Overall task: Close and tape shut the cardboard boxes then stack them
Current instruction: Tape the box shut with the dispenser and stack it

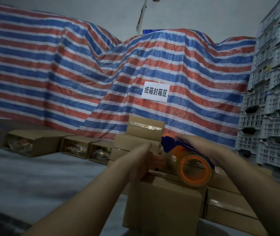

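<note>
At far left, three open cardboard boxes (33, 143) lie in a row on the grey surface (33, 176), their openings facing you and showing wrapped contents. Just right of them stands a stack of taped boxes (144, 132), clear tape glinting on the topmost. Your left hand (146, 155) reaches forward with straight fingers, pressing on the top of the near box (163, 205), which stands closed directly in front of you. Right of that hand, your right hand (202, 147) is curled over a blue tape dispenser (173, 145), gripping it; the orange-cored roll of clear tape (194, 171) rests against the near box's top. More taped boxes (229, 206) lie beside the near box at lower right. Behind everything hangs a red, white and blue striped tarpaulin (67, 74) carrying a white sign (155, 91), and grey plastic crates (275, 99) are stacked at far right.
</note>
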